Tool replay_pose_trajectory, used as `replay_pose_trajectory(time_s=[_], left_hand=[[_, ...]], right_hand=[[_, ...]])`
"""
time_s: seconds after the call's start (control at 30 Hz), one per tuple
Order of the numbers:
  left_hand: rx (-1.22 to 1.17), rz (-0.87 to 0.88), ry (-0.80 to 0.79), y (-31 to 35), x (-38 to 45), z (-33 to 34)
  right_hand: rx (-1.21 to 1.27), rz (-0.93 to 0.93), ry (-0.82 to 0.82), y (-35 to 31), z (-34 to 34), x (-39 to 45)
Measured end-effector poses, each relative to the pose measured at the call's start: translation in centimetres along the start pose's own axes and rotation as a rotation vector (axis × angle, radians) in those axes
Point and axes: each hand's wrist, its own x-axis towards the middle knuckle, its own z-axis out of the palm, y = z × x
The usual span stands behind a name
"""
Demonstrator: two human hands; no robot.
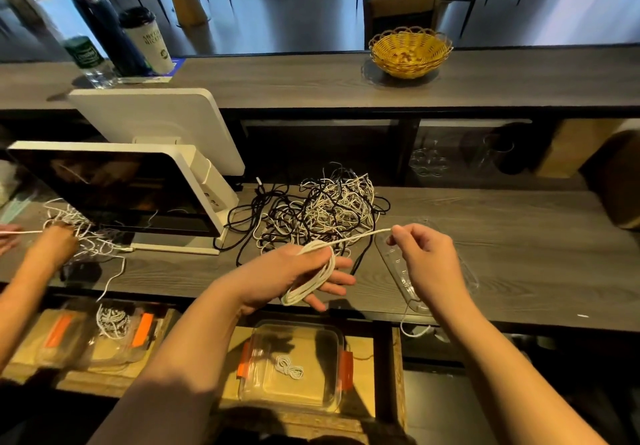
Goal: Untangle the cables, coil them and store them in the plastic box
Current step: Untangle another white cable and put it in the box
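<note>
A white cable is wound in several loops around my left hand, above the counter's front edge. From the loops a straight stretch of it runs up and right to my right hand, which pinches it between thumb and fingers. The cable's loose tail hangs below my right hand, over the counter edge. Behind my hands a tangled heap of black and white cables lies on the grey counter. A clear plastic box with orange clips sits on a lower shelf below my left hand, with a small white coil inside.
The box's clear lid lies on the counter under my right hand. A white double-screen terminal stands at the left. Another person's hands work on white cables at the far left. A wicker basket and cups stand on the raised ledge.
</note>
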Motion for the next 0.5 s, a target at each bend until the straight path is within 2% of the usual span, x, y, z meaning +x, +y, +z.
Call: replay_pose_trajectory(time_s=[0.1, 0.23, 0.33, 0.5], left_hand=[[-0.060, 0.093, 0.066, -0.2, 0.0, -0.1], [-0.485, 0.216, 0.162, -0.4, 0.2, 0.1], [-0.657, 0.277, 0.323, -1.0, 1.1, 0.0], [-1.014, 0.395, 0.395, -1.2, 1.5, -0.4]], right_hand=[[-0.020, -0.003, -0.074, -0.1, 0.4, -0.4], [-0.049, -0.010, -0.206, -0.2, 1.2, -1.2], [-0.085, -0.015, -0.283, -0.2, 1.9, -1.3], [-0.216, 0.030, -0.528, -0.3, 3.6, -2.8]])
